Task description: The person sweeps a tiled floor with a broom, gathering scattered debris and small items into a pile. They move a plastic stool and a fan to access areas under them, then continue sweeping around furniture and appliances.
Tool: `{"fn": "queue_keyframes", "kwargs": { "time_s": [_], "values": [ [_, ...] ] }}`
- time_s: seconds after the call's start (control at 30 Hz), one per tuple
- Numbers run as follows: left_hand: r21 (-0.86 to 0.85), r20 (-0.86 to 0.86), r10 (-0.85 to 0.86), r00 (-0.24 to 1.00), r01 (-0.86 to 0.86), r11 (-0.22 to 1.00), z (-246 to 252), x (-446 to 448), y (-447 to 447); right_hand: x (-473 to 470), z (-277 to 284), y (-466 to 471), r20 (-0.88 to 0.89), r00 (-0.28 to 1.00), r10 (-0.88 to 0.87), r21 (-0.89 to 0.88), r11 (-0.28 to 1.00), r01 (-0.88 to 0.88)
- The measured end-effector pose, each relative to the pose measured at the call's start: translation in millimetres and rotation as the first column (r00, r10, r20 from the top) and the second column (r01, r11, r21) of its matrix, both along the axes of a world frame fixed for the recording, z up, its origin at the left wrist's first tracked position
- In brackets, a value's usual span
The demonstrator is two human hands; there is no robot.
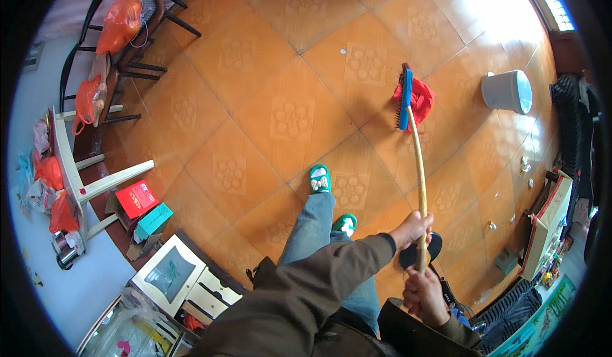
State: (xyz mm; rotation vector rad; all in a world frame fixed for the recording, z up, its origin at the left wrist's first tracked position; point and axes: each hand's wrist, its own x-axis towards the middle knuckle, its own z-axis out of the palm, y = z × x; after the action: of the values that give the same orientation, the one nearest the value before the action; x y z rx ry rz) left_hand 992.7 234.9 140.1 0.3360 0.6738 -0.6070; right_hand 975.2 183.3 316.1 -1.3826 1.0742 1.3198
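A push broom has a long wooden handle (419, 170) and a blue head (407, 91) with dark bristles. My left hand (411, 230) grips the handle partway up, and my right hand (424, 292) holds it close to its top end. The head stands out on the tiled floor in front of me and to the right. A crumpled red bag or cloth (421, 101) lies against the broom head, partly hidden behind it.
A grey bucket (504, 90) stands right of the broom. White scraps (526, 168) litter the floor near a low table (550, 223). Along the left are chairs (153, 27) bearing orange bags (119, 24), a white-legged table (117, 181), boxes (136, 199) and a white cabinet (165, 266).
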Motion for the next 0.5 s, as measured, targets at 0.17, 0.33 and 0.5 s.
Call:
{"fn": "queue_keyframes", "kwargs": {
  "time_s": [0.17,0.33,0.5],
  "values": [
    [0.193,-0.061,0.093,0.994,-0.08,0.978,26.7,-42.3,36.4,-28.3,6.6,12.5,-0.032,0.997,0.068,0.051,0.996,-0.067],
    [0.407,-0.206,0.299,0.932,-0.196,0.892,25.0,-85.1,95.9,-13.4,-1.6,43.9,-0.352,0.93,0.106,0.344,0.939,0.023],
    [0.533,-0.375,0.545,0.75,-0.307,0.789,-3.3,-112.3,161.4,0.6,-50.9,98.5,-0.446,0.872,0.204,0.536,0.84,0.078]
  ]
}}
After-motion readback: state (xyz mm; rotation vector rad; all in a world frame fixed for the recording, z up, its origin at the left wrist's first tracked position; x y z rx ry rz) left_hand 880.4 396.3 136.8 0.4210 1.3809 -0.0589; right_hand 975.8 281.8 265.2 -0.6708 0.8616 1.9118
